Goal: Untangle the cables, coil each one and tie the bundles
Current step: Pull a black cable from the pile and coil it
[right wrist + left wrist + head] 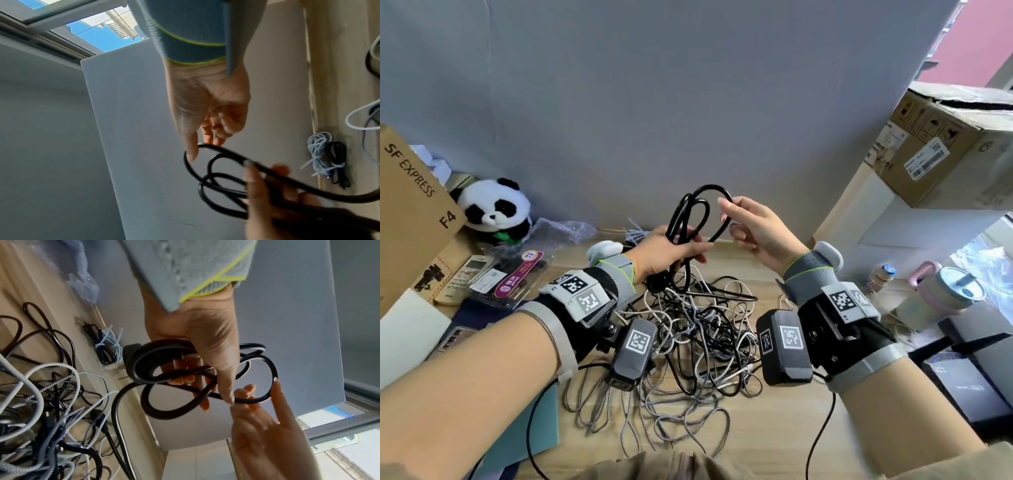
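A thick black cable (709,187) is held up above the wooden table (774,428) in several loose loops. My left hand (681,251) grips the gathered loops (274,369) in its fist, and the cable's tail drops into the tangle below. My right hand (729,219) pinches the outermost loop (226,151) between thumb and fingers, just right of the left hand (265,186). A tangle of black, white and braided grey cables (698,335) lies on the table under both hands. Two tied bundles (327,155), one pale blue and one black, lie by the back wall.
A panda plush (494,209) and an SF Express carton (410,192) stand at the back left, with a remote control (465,277) and packets in front. A cardboard box (945,144) sits raised on the right; a tumbler (945,294) and small bottle (881,275) stand below it.
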Action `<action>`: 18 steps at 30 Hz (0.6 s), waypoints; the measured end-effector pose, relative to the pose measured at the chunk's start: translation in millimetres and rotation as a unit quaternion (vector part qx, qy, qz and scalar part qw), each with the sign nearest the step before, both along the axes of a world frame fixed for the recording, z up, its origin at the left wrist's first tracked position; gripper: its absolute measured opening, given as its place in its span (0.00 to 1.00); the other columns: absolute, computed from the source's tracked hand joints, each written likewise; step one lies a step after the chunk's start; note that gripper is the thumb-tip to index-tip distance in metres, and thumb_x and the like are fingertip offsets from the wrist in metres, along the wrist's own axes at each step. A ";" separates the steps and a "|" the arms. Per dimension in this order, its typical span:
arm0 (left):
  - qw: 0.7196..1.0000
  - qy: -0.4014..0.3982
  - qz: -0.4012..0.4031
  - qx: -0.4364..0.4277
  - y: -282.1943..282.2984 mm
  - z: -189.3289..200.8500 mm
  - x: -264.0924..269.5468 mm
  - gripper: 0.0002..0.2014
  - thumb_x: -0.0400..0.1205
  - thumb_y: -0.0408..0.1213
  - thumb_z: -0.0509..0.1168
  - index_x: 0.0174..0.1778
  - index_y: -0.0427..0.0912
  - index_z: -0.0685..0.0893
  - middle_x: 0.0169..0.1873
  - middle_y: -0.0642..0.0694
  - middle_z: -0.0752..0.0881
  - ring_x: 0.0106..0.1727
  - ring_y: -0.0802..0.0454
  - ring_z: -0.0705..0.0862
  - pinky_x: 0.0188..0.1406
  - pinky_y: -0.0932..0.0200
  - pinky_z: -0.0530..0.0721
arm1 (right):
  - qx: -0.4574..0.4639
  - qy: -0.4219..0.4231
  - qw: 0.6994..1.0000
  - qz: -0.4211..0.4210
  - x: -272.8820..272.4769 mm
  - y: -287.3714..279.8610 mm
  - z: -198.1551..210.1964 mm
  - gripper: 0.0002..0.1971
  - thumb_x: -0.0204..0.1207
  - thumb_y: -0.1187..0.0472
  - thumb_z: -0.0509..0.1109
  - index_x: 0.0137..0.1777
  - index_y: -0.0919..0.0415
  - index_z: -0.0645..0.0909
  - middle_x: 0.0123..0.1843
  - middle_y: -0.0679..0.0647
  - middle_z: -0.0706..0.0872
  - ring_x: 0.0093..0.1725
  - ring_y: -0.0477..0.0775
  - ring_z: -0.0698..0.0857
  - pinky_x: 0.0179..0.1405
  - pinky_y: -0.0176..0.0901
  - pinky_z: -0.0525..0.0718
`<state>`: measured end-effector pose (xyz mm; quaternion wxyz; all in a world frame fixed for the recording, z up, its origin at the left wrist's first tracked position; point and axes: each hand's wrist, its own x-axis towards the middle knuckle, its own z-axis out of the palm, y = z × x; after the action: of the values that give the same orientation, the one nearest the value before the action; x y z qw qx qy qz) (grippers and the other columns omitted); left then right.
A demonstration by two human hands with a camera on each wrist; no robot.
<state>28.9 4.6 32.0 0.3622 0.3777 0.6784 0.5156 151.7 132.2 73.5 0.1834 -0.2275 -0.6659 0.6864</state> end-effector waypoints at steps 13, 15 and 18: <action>0.985 -0.173 -0.025 0.004 -1.1 -1.6 9.9 0.13 0.83 0.48 0.60 0.52 0.43 0.83 0.42 0.41 0.90 0.41 0.45 0.90 0.44 0.53 0.87 | 0.121 -0.114 0.986 0.025 -14.2 -9.8 -24.7 0.19 0.87 0.59 0.57 0.33 0.61 0.74 0.25 0.55 0.68 0.22 0.49 0.69 0.15 0.30 0.63; 0.983 -0.180 -0.017 -0.002 -2.3 -3.2 8.6 0.12 0.83 0.47 0.62 0.48 0.42 0.83 0.36 0.43 0.88 0.35 0.46 0.88 0.42 0.51 0.87 | 0.130 -0.115 0.984 0.044 -10.8 -9.8 -26.9 0.18 0.87 0.55 0.57 0.36 0.61 0.76 0.28 0.55 0.74 0.25 0.49 0.72 0.20 0.32 0.68; 0.980 -0.199 0.001 0.010 -1.1 -2.2 4.1 0.13 0.84 0.45 0.61 0.38 0.42 0.77 0.27 0.47 0.77 0.26 0.51 0.79 0.31 0.58 0.85 | 0.102 -0.132 0.983 0.081 -4.2 -13.0 -39.7 0.27 0.87 0.45 0.48 0.50 0.66 0.80 0.42 0.59 0.85 0.39 0.51 0.82 0.39 0.37 0.79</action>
<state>33.0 3.5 29.8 0.4858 0.2699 0.5881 0.5876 147.6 119.3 33.8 0.0598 -0.2410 -0.7674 0.5912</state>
